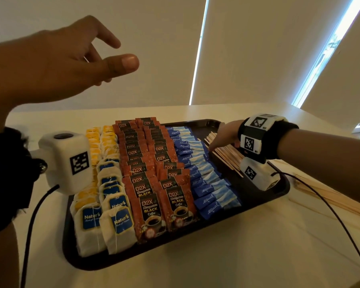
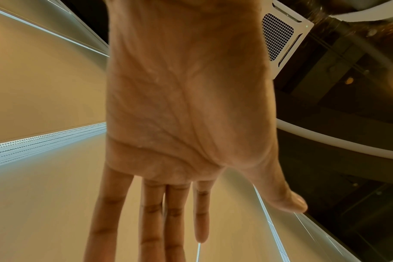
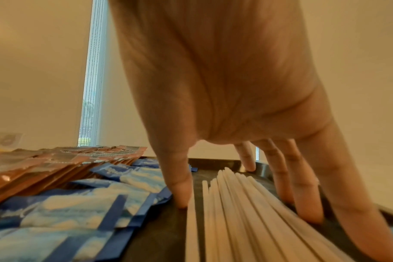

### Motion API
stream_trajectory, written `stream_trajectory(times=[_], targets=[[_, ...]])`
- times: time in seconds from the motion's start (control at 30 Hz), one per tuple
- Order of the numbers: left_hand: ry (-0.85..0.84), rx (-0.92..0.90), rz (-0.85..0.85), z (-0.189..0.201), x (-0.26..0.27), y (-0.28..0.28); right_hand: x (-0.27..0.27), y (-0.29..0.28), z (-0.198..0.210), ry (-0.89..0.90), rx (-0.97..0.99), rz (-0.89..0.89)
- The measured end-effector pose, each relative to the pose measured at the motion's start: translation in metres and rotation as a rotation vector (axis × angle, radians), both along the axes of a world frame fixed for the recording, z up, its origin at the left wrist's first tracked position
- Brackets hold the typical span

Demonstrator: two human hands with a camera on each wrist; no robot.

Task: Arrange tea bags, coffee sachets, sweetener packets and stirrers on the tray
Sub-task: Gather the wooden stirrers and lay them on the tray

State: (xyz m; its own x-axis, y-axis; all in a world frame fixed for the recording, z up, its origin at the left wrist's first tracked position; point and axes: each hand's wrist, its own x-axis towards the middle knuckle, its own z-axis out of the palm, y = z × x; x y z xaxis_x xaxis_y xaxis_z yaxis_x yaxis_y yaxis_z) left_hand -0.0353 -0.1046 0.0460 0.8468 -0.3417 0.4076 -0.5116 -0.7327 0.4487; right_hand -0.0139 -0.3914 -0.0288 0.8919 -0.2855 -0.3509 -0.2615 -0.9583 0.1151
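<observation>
A dark tray [image 1: 175, 260] lies on the table. Left to right it carries rows of tea bags [image 1: 104, 204], brown coffee sachets [image 1: 154, 183], blue sweetener packets [image 1: 204, 179] and a bundle of wooden stirrers [image 1: 227, 156]. My right hand [image 1: 222, 146] straddles the stirrers [image 3: 235, 221]. Its thumb [image 3: 182, 202] touches the tray [image 3: 159, 239] at their left edge beside the sweetener packets [image 3: 78, 212], and its straight fingers [image 3: 307, 212] press along their right side. My left hand [image 1: 123, 54] hovers high above the tray's left side, fingers spread [image 2: 247, 221], holding nothing.
More loose stirrers [image 1: 330, 196] lie on the cream table [image 1: 237, 256] to the right of the tray. Black cables [image 1: 330, 213] run from both wrist cameras across the table. Blinds and a wall stand behind the table's far edge.
</observation>
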Motion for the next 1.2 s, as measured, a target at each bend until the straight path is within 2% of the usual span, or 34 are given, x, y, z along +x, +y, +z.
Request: stream_trajectory(times=[0.33, 0.43, 0.57, 0.8, 1.0, 1.2], targets=[[0.006, 0.014, 0.007, -0.001, 0.002, 0.001, 0.008, -0.009, 0.003, 0.063, -0.065, 0.073], [0.009, 0.01, 0.013, 0.0, 0.004, 0.002, 0.004, -0.019, 0.007, 0.131, -0.119, 0.176], [-0.002, -0.008, 0.017, -0.003, 0.005, 0.002, -0.013, -0.039, 0.006, 0.266, -0.288, 0.361], [-0.008, -0.047, -0.015, -0.005, 0.005, -0.002, -0.023, -0.054, -0.004, 0.151, -0.258, 0.509], [0.002, -0.08, -0.017, -0.005, 0.008, 0.002, -0.018, -0.058, -0.003, 0.087, -0.217, 0.489], [-0.001, -0.076, -0.017, -0.007, 0.01, 0.0, -0.016, -0.059, -0.006, 0.114, -0.152, 0.487]])
